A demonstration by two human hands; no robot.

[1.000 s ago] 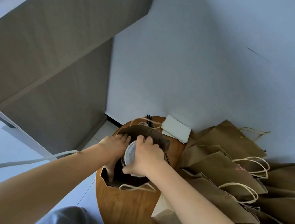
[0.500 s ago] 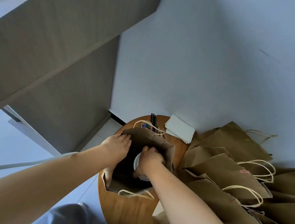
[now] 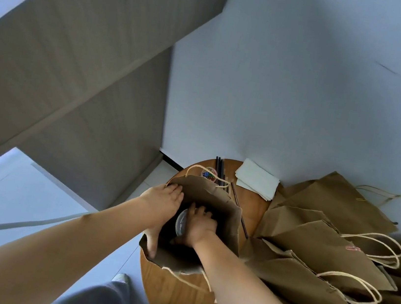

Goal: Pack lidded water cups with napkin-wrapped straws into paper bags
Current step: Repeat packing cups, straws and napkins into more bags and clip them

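Compared with a second ago, the lidded cup (image 3: 181,222) sits deeper inside the open paper bag (image 3: 215,200); then it was up at the rim. The right hand (image 3: 199,226) has followed it down past the wrist line. The left hand (image 3: 165,205) remains at the bag's left wall.

The bag stands on a round wooden table (image 3: 173,300) beside a white wall, with a grey-brown cabinet at left. Black straws (image 3: 220,166), a napkin stack (image 3: 257,181) and coloured clips (image 3: 209,174) lie at the far edge. Flat paper bags (image 3: 322,249) are piled at right.

Right-hand fingers are curled over the cup's lid, grasping it. Left-hand fingers are nearly straight, thumb inside the wall, holding the mouth open.
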